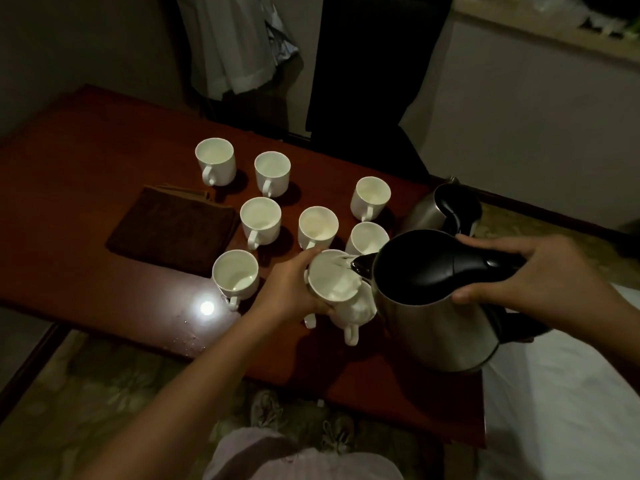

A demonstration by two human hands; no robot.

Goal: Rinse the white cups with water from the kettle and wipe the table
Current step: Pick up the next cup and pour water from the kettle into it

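My left hand grips a white cup, tilted toward me above the red-brown table. My right hand holds the black handle of a steel kettle, tipped left so its spout hangs over the cup's rim, with water running in. Another white cup stands just under the held one. Several more white cups, such as one at the front left and one at the far left, stand upright on the table. A folded brown cloth lies to their left.
A second steel kettle stands behind the tilted one at the table's right edge. Water drops and a lamp glare show near the table's front edge. Hanging clothes and a dark garment are behind the table. White bedding lies to the right.
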